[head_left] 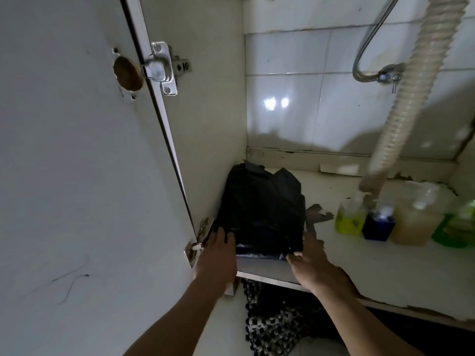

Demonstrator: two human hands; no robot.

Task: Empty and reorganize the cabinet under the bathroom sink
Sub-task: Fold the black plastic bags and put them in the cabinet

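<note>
Bag: the black bag [259, 209] sits in the lower-centre of the frame, in the cabinet's left corner, on the peeling shelf [359, 255] and close against the side wall.
Left hand: my left hand [218, 253] is on the bag's left front corner, fingers curled onto the plastic.
Right hand: my right hand [308, 258] pinches the right front corner, fingers clamped on the bag's edge.
Tear risk: I hold only thin plastic at two corners; if the contents are heavy, the bag could stretch or rip as I pull.
Snag risk: the lower hinge [203, 232] sits just beside my left hand, so the plastic could catch there.
Bottles: the bottles [380, 219] at lower right stand apart from the bag under the hose [401, 109]; a wide swing could topple them.
Shelf: its flaking edge might drag on the bag's underside.
</note>
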